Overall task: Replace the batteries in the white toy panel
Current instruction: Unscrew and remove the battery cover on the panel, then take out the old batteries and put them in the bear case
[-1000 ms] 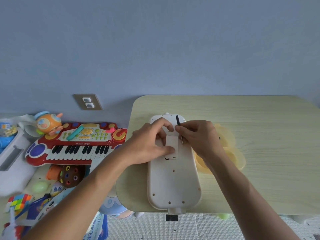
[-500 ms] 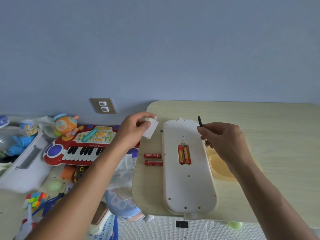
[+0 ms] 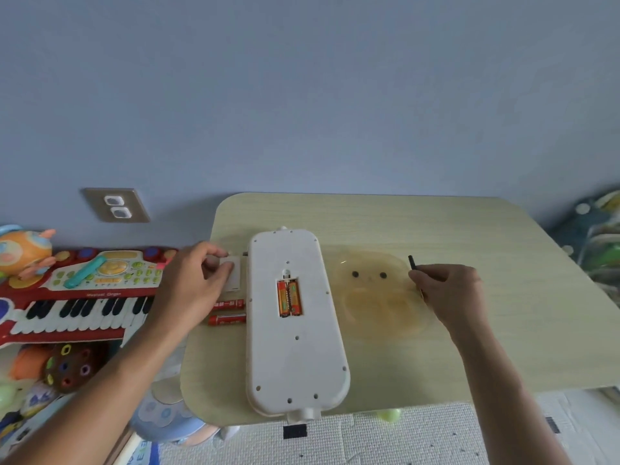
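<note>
Fingers point(image 3: 214, 263) of my left hand point(image 3: 191, 283) are curling around the small white battery cover point(image 3: 231, 275), holding it low over the bench point(image 3: 436, 229) just left of the white toy panel point(image 3: 295, 357). My right hand point(image 3: 451, 293) is pinching a thin black screwdriver point(image 3: 412, 262), its dark end poking up above the knuckles, well to the right of the panel.

From the head camera, I am seeing the panel lying face down along the middle of the bench, its near end overhanging the front edge. Its battery compartment is standing open, with two orange batteries point(image 3: 289, 297) sitting side by side inside it. Two red batteries point(image 3: 228, 312) are lying loose on the bench just beside the panel's left edge, partly tucked under my left wrist. A translucent yellow tray point(image 3: 379, 303) is resting on the bench between the panel and my right hand. Off the bench to the left, a red toy keyboard point(image 3: 77, 297) is lying among other toys, below a wall outlet point(image 3: 115, 205).
</note>
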Action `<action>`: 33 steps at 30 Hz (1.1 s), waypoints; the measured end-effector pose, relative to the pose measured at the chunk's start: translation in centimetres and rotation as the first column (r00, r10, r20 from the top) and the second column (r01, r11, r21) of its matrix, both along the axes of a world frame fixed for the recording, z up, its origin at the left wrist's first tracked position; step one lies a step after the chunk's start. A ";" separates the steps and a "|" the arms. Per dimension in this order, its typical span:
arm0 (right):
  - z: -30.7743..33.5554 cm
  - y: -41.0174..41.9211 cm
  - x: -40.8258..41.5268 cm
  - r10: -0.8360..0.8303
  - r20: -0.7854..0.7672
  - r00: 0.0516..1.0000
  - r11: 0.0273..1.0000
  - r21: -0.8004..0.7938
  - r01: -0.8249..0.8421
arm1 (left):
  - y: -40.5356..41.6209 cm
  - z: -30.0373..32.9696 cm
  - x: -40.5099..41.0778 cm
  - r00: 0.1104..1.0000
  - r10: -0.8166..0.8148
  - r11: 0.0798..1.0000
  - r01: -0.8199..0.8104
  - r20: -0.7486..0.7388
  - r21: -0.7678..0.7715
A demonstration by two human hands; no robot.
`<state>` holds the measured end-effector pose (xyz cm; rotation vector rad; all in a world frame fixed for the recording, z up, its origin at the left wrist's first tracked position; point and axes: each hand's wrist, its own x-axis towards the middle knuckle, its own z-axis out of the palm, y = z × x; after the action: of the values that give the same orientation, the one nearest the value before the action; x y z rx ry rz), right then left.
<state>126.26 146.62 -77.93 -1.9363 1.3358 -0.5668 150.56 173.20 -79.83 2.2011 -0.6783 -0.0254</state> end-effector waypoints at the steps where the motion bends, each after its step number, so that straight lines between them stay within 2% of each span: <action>1: 0.0 -0.1 -0.1 -0.008 0.007 1.000 1.000 -0.001 0.008 | 0.0 0.0 0.0 1.000 -0.007 1.000 0.007 0.010 0.001; 12: -0.6 0.0 -0.9 -0.097 -0.071 0.993 0.992 -0.083 0.091 | 0.5 -0.6 0.3 0.999 -0.036 0.999 0.036 0.006 -0.018; 23: -0.3 0.5 -0.9 -0.048 -0.176 0.983 0.983 -0.184 0.015 | 0.5 -0.6 0.3 1.000 -0.021 1.000 0.021 -0.005 -0.011; 27: 0.9 1.1 -0.8 -0.044 -0.081 0.996 0.976 -0.217 0.026 | 0.8 0.2 -0.1 1.000 -0.020 1.000 0.020 0.024 -0.003; 30: 2.4 2.6 0.9 0.112 0.027 0.993 0.952 -0.289 -0.099 | 0.7 1.8 -1.2 0.988 -0.078 0.997 0.080 0.131 -0.006; 32: 3.3 4.7 2.7 0.358 0.025 0.933 0.862 -0.394 -0.320 | 0.3 3.1 -2.5 0.973 -0.179 0.984 0.180 0.146 0.004; 33: 3.5 5.9 3.7 0.490 -0.014 0.872 0.779 -0.442 -0.445 | 0.1 3.6 -3.1 0.962 -0.233 0.972 0.232 0.144 0.020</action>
<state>129.96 152.51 -74.42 -2.4541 0.6380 -0.7389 147.49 173.34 -76.23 2.1297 -1.0171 0.0142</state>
